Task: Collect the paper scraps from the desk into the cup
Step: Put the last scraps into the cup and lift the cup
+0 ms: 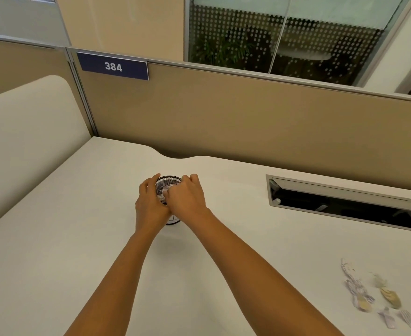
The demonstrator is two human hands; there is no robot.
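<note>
- Your left hand (148, 204) wraps its curled fingers round the side of the mesh cup (169, 181). The cup stands mid-desk.
- Your right hand (187, 197) hangs over the rim, fingers curled and apparently pinching a crumpled scrap (163, 194) just inside the mouth.
- If you let go too high or off-centre, the scrap may catch on the rim and fall back out.
- The cup looks light, so pressing down hard could tip it if your left grip slackens.
- More paper scraps (374, 294) lie well apart at your near right, close to the desk edge, and a careless sweep could push them off.
- The white desk (54, 238) has an open cable hatch (345, 204). A tan partition (224, 112) with a plate (113, 67) reading 384 stands behind it, and glazing (284, 37) beyond.
</note>
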